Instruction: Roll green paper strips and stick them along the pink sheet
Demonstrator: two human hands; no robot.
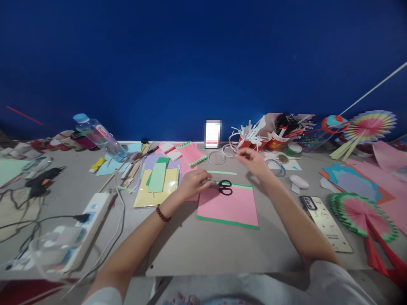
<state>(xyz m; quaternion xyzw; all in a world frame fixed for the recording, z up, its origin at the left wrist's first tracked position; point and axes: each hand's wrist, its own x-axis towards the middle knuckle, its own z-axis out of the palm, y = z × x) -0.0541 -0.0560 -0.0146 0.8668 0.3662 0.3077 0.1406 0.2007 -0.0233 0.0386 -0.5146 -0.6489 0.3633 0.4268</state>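
My left hand (pixel 193 183) rests at the top left corner of a pink sheet with green edges (pixel 229 206), fingers curled around the blades of black-handled scissors (pixel 224 187) lying on the sheet. A thin green paper strip (pixel 221 173) lies just beyond. My right hand (pixel 253 161) hovers above the table behind the sheet, fingers pinched together near white rings (pixel 217 157); what it pinches is too small to make out.
Yellow and green sheets (pixel 156 191) lie left of the pink one. A power strip (pixel 87 220) and glue gun (pixel 43 181) sit far left, a water bottle (pixel 98 135) behind. A phone (pixel 327 223) and paper fans (pixel 359 212) lie right. Red cups with scraps (pixel 270 140) stand at back.
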